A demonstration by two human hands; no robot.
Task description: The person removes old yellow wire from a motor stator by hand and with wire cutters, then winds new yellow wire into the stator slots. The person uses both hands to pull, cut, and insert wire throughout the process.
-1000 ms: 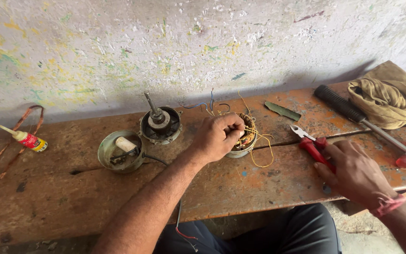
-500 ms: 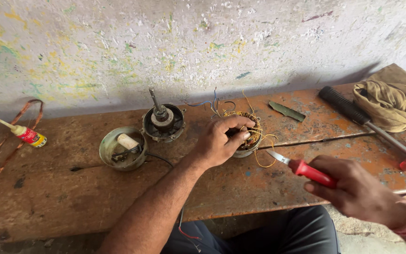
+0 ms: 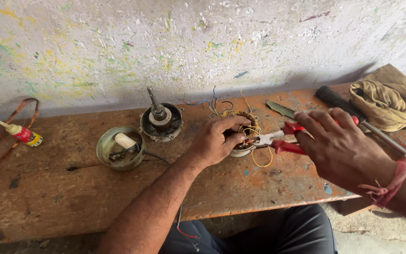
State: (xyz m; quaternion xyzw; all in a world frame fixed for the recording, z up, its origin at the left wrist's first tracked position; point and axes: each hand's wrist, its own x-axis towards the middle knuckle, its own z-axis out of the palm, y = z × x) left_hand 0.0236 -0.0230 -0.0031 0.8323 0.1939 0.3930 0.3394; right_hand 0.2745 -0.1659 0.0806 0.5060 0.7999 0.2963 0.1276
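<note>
My left hand (image 3: 218,139) rests on a round motor stator (image 3: 246,128) wound with copper wire and grips its near side on the bench. My right hand (image 3: 341,146) holds red-handled pliers (image 3: 278,139), whose metal jaws point left at the stator's edge beside my left fingers. Thin blue and yellow wires (image 3: 212,101) stick out from the stator's far side, and a yellow loop hangs off its front.
A motor rotor with an upright shaft (image 3: 160,120) and a green round housing (image 3: 120,148) stand left of the stator. A small glue bottle (image 3: 20,133) lies far left. A black-handled hammer (image 3: 367,122), a tan cloth (image 3: 388,96) and a green blade (image 3: 280,109) lie right.
My right hand picked the red pliers up off the bench and brought them left to the stator. My left hand stayed on the stator.
</note>
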